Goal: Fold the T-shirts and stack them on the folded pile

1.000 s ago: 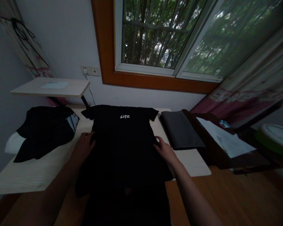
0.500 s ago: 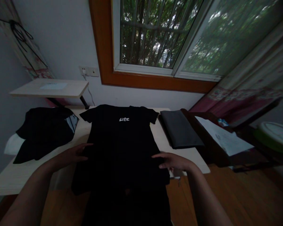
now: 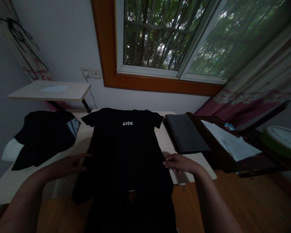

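Note:
A black T-shirt (image 3: 126, 145) lies spread out on the pale wooden table (image 3: 196, 161), its short sleeves toward the wall and a small white print near the top. Its lower end reaches over the table's near edge. My left hand (image 3: 71, 166) is at the shirt's left side, thumb and forefinger apart, fingertips against the dark cloth. At the opposite side, my right hand (image 3: 178, 162) has its fingers drawn together in a pinch on the shirt's side edge. Dark cloth makes the exact contact hard to see.
Crumpled black clothing (image 3: 46, 137) lies on the left, in front of a small raised shelf (image 3: 70, 90). A dark grey folder (image 3: 186, 134) sits right of the shirt. Beyond it, papers (image 3: 230, 140) rest on a dark brown piece of furniture. A window (image 3: 165, 38) is behind.
My right hand has moved slightly right, and its fingers have closed at the shirt's edge. My left hand has shifted a little left and nearer to me. The shirt lies nearly the same.

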A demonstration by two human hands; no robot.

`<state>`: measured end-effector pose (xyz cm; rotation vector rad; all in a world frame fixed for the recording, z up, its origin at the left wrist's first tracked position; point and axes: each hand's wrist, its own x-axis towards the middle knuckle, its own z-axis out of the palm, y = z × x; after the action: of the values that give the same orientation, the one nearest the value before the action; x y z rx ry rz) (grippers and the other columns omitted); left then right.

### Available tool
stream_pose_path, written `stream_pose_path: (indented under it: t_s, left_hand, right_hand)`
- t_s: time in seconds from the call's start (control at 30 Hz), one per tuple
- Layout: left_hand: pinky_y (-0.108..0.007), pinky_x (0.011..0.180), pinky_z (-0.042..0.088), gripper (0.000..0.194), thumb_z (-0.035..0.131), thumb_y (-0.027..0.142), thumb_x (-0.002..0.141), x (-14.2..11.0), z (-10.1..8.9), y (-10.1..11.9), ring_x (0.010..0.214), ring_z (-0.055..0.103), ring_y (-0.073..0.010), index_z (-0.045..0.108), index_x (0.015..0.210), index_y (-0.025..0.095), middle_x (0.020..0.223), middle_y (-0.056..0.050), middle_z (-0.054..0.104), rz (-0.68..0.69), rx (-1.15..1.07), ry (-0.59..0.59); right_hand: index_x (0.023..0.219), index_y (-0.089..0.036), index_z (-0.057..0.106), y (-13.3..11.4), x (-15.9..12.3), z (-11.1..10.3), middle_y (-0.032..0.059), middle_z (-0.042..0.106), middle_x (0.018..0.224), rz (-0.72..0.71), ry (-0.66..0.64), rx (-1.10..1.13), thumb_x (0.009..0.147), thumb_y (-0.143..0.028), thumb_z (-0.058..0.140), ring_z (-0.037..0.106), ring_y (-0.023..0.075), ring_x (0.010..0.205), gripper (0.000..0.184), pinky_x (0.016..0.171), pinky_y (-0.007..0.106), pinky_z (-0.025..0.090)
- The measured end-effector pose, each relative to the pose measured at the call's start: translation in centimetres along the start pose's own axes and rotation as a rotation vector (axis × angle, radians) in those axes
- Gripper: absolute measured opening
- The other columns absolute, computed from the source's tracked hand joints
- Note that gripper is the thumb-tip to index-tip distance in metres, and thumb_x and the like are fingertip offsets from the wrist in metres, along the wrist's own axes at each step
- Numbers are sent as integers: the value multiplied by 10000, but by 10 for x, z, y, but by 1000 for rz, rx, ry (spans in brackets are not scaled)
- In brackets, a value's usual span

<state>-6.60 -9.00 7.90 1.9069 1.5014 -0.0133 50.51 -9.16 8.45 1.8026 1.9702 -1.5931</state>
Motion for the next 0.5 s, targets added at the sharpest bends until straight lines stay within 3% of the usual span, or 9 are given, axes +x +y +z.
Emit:
stream_pose_path:
  t_s: [0.07, 0.13, 0.23, 0.37, 0.5]
  left_hand:
    - [-321, 779, 539, 677, 529, 589, 915, 14, -1, 18, 868, 690, -214, 463, 1526, 305, 998, -34, 724, 65, -3, 11]
    - [-355, 925, 533, 613, 509, 520, 945, 35, 3, 40, 1052, 677, -229, 484, 1512, 290, 1215, -70, 699, 152, 37, 151]
    - [-413, 1144, 419, 517, 438, 432, 997, 76, 21, 75, 1310, 570, -239, 532, 1473, 254, 1465, -84, 579, 260, 159, 362]
    - [-503, 1210, 340, 518, 417, 353, 1015, 130, 52, 110, 1490, 391, -304, 510, 1493, 176, 1601, -125, 449, 243, 317, 506]
    - [-561, 1212, 314, 512, 397, 351, 1025, 157, 71, 122, 1509, 359, -323, 516, 1489, 169, 1612, -135, 432, 175, 385, 632]
  right_hand:
    - [909, -160, 686, -18, 18, 7, 13, 641, 655, -131, 235, -69, 970, -518, 509, 600, 146, 558, 404, 584, 272, 500]
    - [1005, -170, 714, -41, 41, 19, 70, 726, 905, -287, 481, -186, 986, -363, 501, 689, 188, 838, 287, 819, 322, 545]
    - [1307, -171, 655, -79, 80, 44, 134, 667, 1297, -448, 693, -331, 1011, -289, 479, 619, 229, 1220, 364, 1091, 384, 463]
    - [1523, -161, 472, -116, 126, 82, 139, 409, 1617, -505, 765, -500, 1029, -323, 475, 333, 271, 1521, 520, 1235, 468, 313]
    - [1560, -159, 418, -125, 153, 104, 132, 340, 1657, -461, 778, -565, 1040, -401, 465, 275, 273, 1550, 576, 1257, 496, 245]
